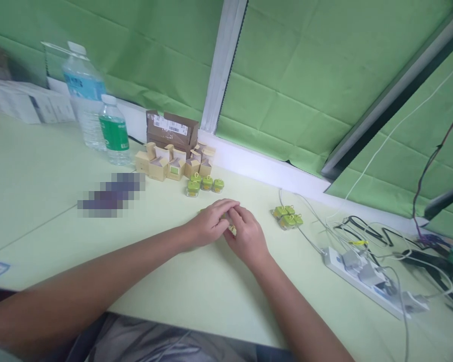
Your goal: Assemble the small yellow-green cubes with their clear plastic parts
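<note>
My left hand (210,222) and my right hand (247,235) meet over the middle of the pale green table (41,191), fingers curled together round a small yellowish item (232,230) that is mostly hidden. Beyond my hands stand three small green-capped jars (205,184). Another cluster of green-capped jars (287,216) lies to the right of my right hand. Several small tan cartons (169,163), some with flaps open, are grouped behind the jars.
Two water bottles (98,108) stand at the back left beside white boxes (22,100). A brown cardboard box (172,128) leans on the wall. At the right lie a white power strip (366,279) with plugs and tangled cables (377,236). A blurred patch (111,195) lies left of centre.
</note>
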Available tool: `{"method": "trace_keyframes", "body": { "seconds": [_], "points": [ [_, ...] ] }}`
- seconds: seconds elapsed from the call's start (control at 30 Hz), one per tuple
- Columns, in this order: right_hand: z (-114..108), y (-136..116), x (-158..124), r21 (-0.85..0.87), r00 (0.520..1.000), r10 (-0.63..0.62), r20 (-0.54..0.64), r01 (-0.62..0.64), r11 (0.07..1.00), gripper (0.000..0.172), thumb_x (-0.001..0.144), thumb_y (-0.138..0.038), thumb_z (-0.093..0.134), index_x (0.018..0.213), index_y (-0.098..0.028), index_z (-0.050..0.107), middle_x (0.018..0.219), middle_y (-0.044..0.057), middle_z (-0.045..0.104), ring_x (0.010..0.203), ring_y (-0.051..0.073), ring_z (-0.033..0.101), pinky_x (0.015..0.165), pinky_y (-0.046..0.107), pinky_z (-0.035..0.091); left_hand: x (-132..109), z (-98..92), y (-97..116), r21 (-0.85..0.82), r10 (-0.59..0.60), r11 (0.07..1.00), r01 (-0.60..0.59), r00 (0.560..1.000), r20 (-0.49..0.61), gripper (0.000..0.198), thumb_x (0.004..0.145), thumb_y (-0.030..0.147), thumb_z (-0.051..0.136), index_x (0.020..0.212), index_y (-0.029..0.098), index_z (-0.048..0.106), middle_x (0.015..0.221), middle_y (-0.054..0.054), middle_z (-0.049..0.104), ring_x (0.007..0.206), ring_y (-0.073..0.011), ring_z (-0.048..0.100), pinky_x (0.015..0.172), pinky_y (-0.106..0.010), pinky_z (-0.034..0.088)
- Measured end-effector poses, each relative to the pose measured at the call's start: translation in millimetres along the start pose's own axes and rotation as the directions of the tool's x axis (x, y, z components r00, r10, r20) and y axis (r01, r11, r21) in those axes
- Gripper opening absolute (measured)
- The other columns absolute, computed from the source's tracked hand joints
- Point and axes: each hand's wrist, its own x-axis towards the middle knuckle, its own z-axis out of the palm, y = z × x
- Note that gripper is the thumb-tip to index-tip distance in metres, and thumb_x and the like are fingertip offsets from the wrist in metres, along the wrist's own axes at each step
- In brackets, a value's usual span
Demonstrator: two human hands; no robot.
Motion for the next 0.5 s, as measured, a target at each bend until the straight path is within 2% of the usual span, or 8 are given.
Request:
{"method": "trace_keyframes", "body": {
  "seconds": [0.2, 0.37, 0.5],
  "points": [
    [2.0, 0.9, -0.7, 0.005, 0.998, -0.050, -0.037, 0.051, 0.999, 0.038, 0.095, -0.012, 0.049, 0.133, -0.015, 0.052, 0.105, 0.014, 0.066, 0.087, 0.024, 0.064, 0.070, 0.036, 0.056, 2.3, -3.2, -4.2, -0.081, -0.045, 0.996, 0.041, 0.998, -0.039, 0.049, 0.078, 0.009, 0.046, 0.122, 0.016, 0.065, 0.131, -0.009, 0.064, 0.122, -0.0254, 0.059, 0.106, -0.039, 0.048],
    [-0.1, -1.7, 2.0, -0.046, 0.990, -0.117, -0.077, 0.113, 0.992, 0.036, 0.096, -0.009, 0.046, 0.131, -0.014, 0.053, 0.106, 0.015, 0.067, 0.092, 0.026, 0.064, 0.073, 0.038, 0.057, 6.3, -13.8, 2.6, -0.049, -0.103, 0.993, 0.105, 0.994, 0.037, 0.037, 0.076, 0.011, 0.050, 0.104, 0.019, 0.073, 0.105, -0.004, 0.074, 0.097, -0.0234, 0.067, 0.086, -0.033, 0.053],
    [-3.4, -3.6, 4.0, -0.042, 0.985, -0.150, -0.090, 0.147, 0.988, 0.038, 0.096, -0.009, 0.046, 0.133, -0.013, 0.050, 0.107, 0.016, 0.066, 0.093, 0.026, 0.064, 0.074, 0.039, 0.058, 8.7, -19.9, 6.2, 0.012, -0.053, 0.999, 0.053, 0.997, 0.054, 0.031, 0.074, 0.010, 0.050, 0.093, 0.018, 0.073, 0.091, -0.003, 0.073, 0.085, -0.0211, 0.065, 0.077, -0.031, 0.049]
  ]
}}
